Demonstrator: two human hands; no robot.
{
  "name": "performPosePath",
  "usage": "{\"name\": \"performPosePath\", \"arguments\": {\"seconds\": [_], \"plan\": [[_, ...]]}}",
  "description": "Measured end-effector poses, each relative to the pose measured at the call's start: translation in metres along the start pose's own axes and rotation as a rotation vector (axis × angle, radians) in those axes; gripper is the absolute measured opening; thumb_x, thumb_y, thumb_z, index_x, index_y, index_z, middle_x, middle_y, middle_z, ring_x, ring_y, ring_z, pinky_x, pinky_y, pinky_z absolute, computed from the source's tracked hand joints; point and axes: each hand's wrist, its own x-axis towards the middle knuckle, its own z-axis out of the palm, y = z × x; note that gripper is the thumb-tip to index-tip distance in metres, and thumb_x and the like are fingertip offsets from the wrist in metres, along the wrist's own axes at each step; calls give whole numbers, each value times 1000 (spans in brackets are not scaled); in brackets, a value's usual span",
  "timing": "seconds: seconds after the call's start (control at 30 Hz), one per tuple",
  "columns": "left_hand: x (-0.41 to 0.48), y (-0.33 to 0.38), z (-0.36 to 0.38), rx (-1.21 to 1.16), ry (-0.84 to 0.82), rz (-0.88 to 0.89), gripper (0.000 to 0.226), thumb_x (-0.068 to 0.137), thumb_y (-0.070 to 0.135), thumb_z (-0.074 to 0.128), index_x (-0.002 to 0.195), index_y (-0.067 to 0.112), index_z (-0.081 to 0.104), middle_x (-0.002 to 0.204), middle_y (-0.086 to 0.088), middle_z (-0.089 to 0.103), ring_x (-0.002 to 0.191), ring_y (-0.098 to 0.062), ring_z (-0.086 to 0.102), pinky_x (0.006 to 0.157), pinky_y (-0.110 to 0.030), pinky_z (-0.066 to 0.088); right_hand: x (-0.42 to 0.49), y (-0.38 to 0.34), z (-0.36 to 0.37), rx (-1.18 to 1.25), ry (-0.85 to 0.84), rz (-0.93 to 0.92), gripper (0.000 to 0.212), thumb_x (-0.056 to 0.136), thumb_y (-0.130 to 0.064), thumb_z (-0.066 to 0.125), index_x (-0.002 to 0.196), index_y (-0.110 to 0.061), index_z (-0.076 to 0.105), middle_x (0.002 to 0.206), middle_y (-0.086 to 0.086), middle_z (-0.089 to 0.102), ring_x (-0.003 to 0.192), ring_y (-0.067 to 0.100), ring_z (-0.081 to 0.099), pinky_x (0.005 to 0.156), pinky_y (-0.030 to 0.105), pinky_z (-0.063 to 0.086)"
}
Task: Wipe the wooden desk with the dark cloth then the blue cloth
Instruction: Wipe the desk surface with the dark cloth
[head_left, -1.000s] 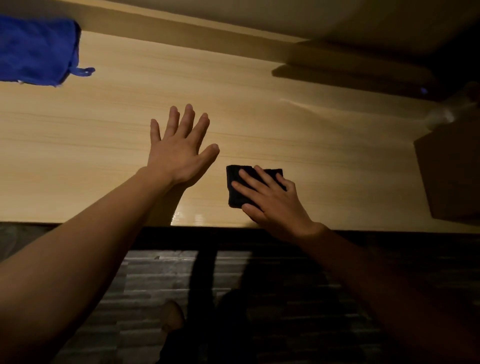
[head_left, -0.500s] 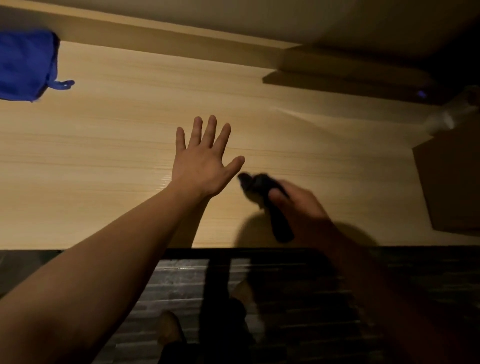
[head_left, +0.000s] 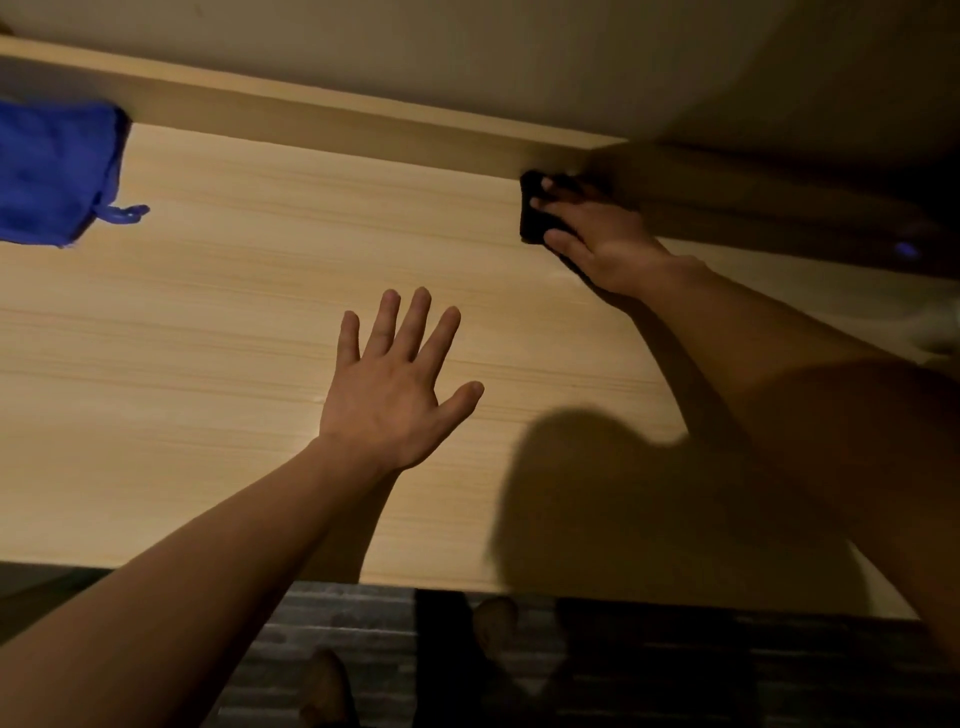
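The light wooden desk (head_left: 218, 332) fills the view. My right hand (head_left: 602, 239) presses the dark cloth (head_left: 535, 221) flat on the desk at its far edge, against the raised back ledge (head_left: 322, 124); my fingers cover most of the cloth. My left hand (head_left: 395, 387) rests palm down on the middle of the desk, fingers spread, holding nothing. The blue cloth (head_left: 52, 171), folded and with a small loop at its corner, lies at the far left of the desk.
A shadowed shelf or panel (head_left: 779, 208) runs along the back right. A pale object (head_left: 940, 332) shows at the right edge. Below the desk's near edge lies dark striped floor (head_left: 649, 675) with my feet on it.
My right hand lifted the dark cloth from the near middle of the desk and carried it to the far back edge. My left hand stayed flat on the desk.
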Motion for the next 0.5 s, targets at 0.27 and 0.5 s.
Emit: {"name": "performPosePath", "arguments": {"seconds": [0.27, 0.5], "plan": [[0, 0, -2, -2, -7, 4, 85, 98, 86, 10, 169, 40, -1, 178, 2, -8, 163, -26, -17, 128, -62, -7, -24, -6, 20, -105, -23, 8, 52, 106, -59, 19, 158, -55, 13, 173, -15, 6, 158, 27, 4, 116, 68, 8], [1, 0, -3, 1, -27, 1, 88, 96, 88, 8, 168, 40, -2, 178, 1, -10, 163, -26, -18, 127, -62, -8, -87, -30, 47, -130, 10, 14, 53, 105, -60, 16, 157, -55, 14, 172, -16, 6, 159, 25, -2, 119, 66, -1]]}}
